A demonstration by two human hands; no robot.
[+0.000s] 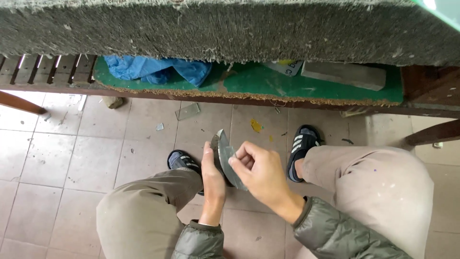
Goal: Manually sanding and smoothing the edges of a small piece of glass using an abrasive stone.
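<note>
My left hand [212,180] holds a dark round stone-like disc [215,146] upright between my knees. My right hand [258,173] pinches a curved grey glass piece [227,156] and presses it against the disc. Both hands hover over the tiled floor [72,158], just above my left foot in a black sandal [183,160]. My right foot in a black striped sandal [302,144] rests beside them.
A carpeted table edge [230,33] spans the top, with a green lower shelf [268,84] holding a blue cloth [153,69] and a grey block [342,74]. Glass shards [188,111] lie on the floor. A wooden table leg [431,133] stands at right.
</note>
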